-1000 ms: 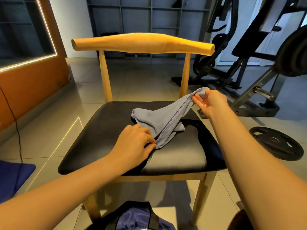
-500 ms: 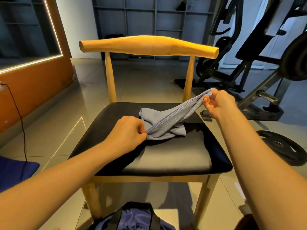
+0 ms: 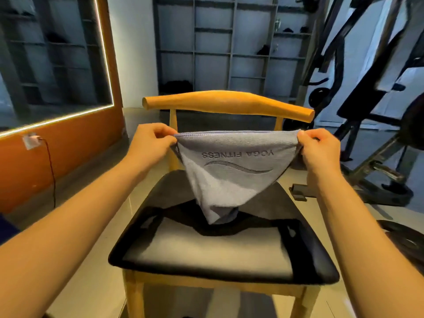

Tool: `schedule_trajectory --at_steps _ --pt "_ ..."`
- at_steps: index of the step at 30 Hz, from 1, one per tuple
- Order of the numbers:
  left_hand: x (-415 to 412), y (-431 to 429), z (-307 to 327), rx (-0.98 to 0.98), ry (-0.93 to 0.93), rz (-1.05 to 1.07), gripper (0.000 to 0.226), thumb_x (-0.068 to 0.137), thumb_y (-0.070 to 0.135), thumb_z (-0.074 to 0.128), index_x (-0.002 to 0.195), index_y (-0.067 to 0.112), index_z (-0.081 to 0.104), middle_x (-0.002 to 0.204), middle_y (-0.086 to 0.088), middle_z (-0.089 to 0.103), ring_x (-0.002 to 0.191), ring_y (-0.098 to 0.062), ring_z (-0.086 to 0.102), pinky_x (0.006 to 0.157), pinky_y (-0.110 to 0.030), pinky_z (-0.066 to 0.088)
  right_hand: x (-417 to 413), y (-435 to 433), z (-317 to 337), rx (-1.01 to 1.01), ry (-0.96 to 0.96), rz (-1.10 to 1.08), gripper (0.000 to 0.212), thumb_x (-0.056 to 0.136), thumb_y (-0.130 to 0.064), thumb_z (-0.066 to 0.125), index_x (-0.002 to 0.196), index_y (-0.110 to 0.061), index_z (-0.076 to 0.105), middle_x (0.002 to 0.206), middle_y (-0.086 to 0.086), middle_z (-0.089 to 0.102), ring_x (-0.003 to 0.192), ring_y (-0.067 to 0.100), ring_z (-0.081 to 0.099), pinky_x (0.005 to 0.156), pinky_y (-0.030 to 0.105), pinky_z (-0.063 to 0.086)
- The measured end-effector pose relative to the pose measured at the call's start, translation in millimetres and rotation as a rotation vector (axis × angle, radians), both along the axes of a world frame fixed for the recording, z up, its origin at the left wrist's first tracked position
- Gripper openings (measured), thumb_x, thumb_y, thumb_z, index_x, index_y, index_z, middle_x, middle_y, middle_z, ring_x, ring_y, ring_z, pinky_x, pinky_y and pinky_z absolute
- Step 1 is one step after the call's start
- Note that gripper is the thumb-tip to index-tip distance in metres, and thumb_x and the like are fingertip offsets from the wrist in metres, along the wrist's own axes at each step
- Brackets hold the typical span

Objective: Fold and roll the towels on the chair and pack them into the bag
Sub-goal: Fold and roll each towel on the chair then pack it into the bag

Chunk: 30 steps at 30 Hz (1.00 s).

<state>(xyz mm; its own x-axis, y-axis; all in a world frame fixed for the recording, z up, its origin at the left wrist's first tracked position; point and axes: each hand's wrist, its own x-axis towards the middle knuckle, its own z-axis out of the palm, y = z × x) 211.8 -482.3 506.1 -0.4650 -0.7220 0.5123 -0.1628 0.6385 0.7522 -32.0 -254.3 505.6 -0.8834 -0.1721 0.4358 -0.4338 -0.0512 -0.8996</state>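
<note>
Two hands raised, both pinching. Left hand (image 3: 151,141): thumb and curled fingers nip the top left corner of the grey towel (image 3: 229,180). Right hand (image 3: 321,145): same pinch on the top right corner. Top hem is pulled taut and level between them.

Towel hangs clear, over the back half of the chair seat (image 3: 206,249) and just in front of the wooden backrest rail (image 3: 229,104). It narrows downward to a bunched point. The point reaches the middle of the seat; contact likely, cannot confirm. Embossed lettering "YOGA FITNESS" with a wave line under it shows reversed from this side.

Seat: black padded, wooden frame and legs. Dark band across the seat under the towel point; cloth or shadow, cannot tell.

Surroundings: weight plate (image 3: 408,242) flat on the tiled floor off the seat's right edge. Gym machine (image 3: 367,88) behind right. Grey shelving (image 3: 229,42) behind the backrest. Orange wall with a black cable (image 3: 51,168), left.
</note>
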Motion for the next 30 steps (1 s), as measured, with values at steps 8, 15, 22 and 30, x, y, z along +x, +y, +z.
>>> schedule_trajectory --at_steps 8,15,22,30 --pt "12 -2 32 -0.347 0.062 0.031 0.017 0.100 0.022 0.063 0.112 0.017 0.074 0.102 0.006 0.067 0.091 -0.008 0.061 0.081 -0.017 0.048 15 7 23 -0.157 0.074 -0.011 0.016 0.099 -0.028 0.063 0.100 -0.012 0.067 0.080 -0.004 0.059 0.070 0.005 0.051 0.065 0.025 0.045" --pt "22 -15 50 -0.362 0.056 -0.022 0.015 0.096 0.021 0.069 0.107 0.018 0.060 0.102 -0.003 0.067 0.089 -0.015 0.063 0.075 -0.020 0.052 16 17 33 -0.255 0.013 0.083 0.018 0.100 -0.022 0.063 0.108 -0.007 0.069 0.077 -0.006 0.061 0.067 0.004 0.054 0.062 0.022 0.047" --pt "35 -7 58 -0.397 -0.033 -0.148 0.013 0.093 0.026 0.071 0.104 0.020 0.071 0.097 0.009 0.070 0.092 -0.010 0.066 0.077 -0.018 0.053 36 35 60 -0.268 0.063 0.261 0.026 0.102 -0.026 0.057 0.112 -0.004 0.066 0.089 0.001 0.069 0.078 0.009 0.064 0.068 0.029 0.052" --pt "31 -18 64 -0.266 -0.016 -0.008 0.007 0.098 0.018 0.066 0.101 0.014 0.071 0.097 -0.002 0.066 0.092 -0.017 0.061 0.072 -0.018 0.043 55 28 76 0.118 0.103 0.401 0.025 0.101 -0.016 0.056 0.083 -0.005 0.070 0.081 0.007 0.070 0.072 0.015 0.063 0.067 0.037 0.051"
